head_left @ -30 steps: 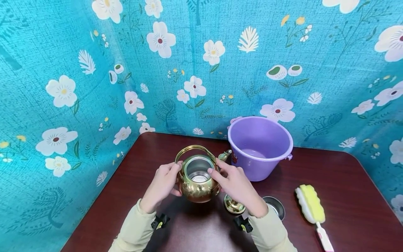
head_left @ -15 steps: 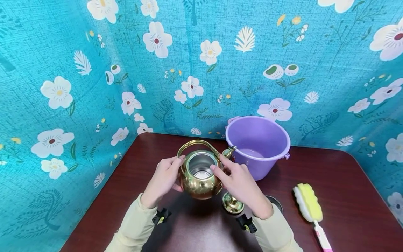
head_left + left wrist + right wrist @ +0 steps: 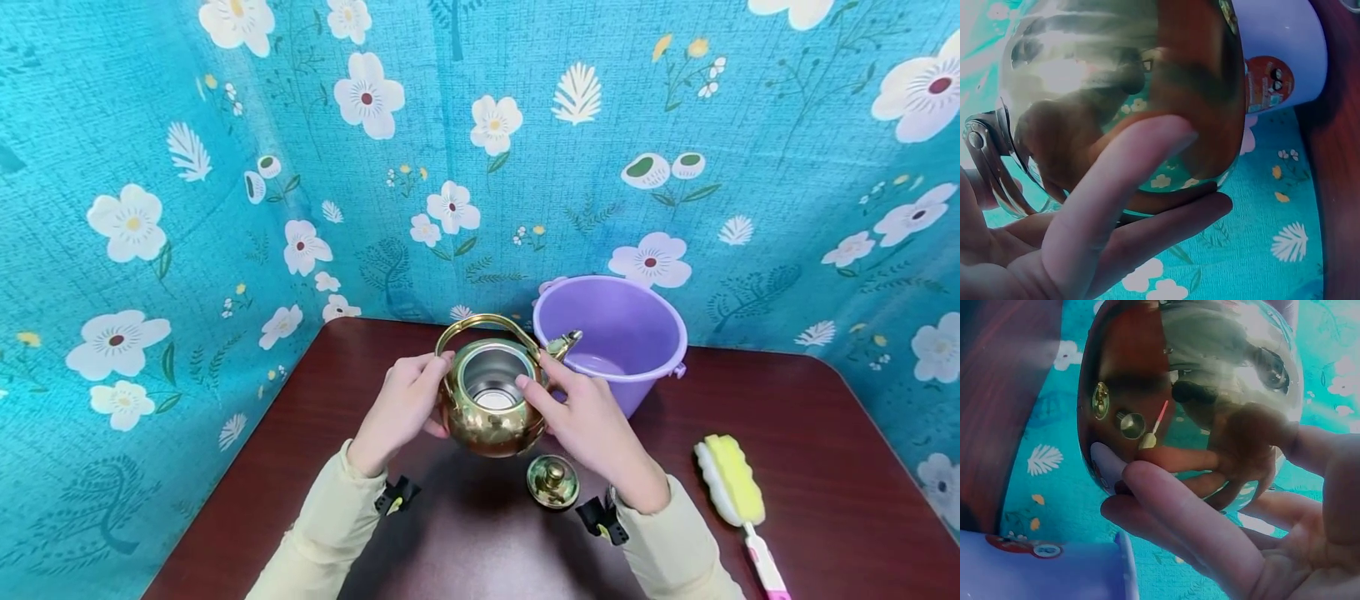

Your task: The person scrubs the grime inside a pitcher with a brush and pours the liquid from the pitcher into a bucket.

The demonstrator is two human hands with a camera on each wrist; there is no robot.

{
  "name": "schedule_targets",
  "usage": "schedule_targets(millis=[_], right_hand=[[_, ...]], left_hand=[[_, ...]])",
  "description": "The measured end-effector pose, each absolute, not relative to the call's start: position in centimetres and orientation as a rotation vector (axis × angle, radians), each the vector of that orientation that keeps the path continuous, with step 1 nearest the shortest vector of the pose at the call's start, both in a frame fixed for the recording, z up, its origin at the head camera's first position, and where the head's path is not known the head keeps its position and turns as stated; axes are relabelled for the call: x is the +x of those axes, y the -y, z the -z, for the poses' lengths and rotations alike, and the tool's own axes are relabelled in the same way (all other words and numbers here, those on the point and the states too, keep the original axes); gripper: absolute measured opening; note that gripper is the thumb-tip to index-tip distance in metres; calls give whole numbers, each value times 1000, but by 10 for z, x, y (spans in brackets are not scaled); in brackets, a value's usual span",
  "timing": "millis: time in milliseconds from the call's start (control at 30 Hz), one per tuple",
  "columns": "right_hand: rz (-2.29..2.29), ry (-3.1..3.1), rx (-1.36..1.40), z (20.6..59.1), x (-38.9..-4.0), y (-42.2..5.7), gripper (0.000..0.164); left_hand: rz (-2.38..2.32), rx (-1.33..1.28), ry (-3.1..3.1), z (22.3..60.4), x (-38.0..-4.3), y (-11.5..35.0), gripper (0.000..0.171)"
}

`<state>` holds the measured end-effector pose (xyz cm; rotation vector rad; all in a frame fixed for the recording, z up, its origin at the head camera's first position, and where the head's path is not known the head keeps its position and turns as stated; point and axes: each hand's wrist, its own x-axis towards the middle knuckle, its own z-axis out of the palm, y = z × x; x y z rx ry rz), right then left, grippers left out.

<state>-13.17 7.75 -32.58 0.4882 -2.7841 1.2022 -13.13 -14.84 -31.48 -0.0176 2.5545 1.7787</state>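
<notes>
A shiny gold teapot [image 3: 491, 421] without its lid is held above the table by both hands, its arched handle raised and its spout [image 3: 564, 343] over the near rim of the purple bucket [image 3: 671, 371]. My left hand [image 3: 405, 408] grips the pot's left side by the handle's base; in the left wrist view its fingers [image 3: 1116, 181] lie along the shiny body [image 3: 1110, 75]. On the other side my right hand [image 3: 592, 417] holds the pot, thumb at the opening's rim, fingers [image 3: 1191, 512] beneath the body in the right wrist view. The steel inside shows a pale round bottom.
The gold lid [image 3: 553, 482] with its knob lies on the dark red table [image 3: 810, 433], in front of the pot. To the right lies a yellow and white sponge brush [image 3: 731, 483] with a white and pink handle. A blue flowered cloth [image 3: 495, 208] hangs behind.
Both hands have lifted the teapot and carried it slightly right and away, so its spout has come over the bucket's rim. A steel ring-shaped piece has become hidden behind the right arm.
</notes>
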Motion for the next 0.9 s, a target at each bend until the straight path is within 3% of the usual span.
schedule_targets(millis=[900], right_hand=[[-1398, 2593, 341, 312, -137, -115, 50]], left_hand=[[-1810, 159, -2525, 296, -150, 113, 34]])
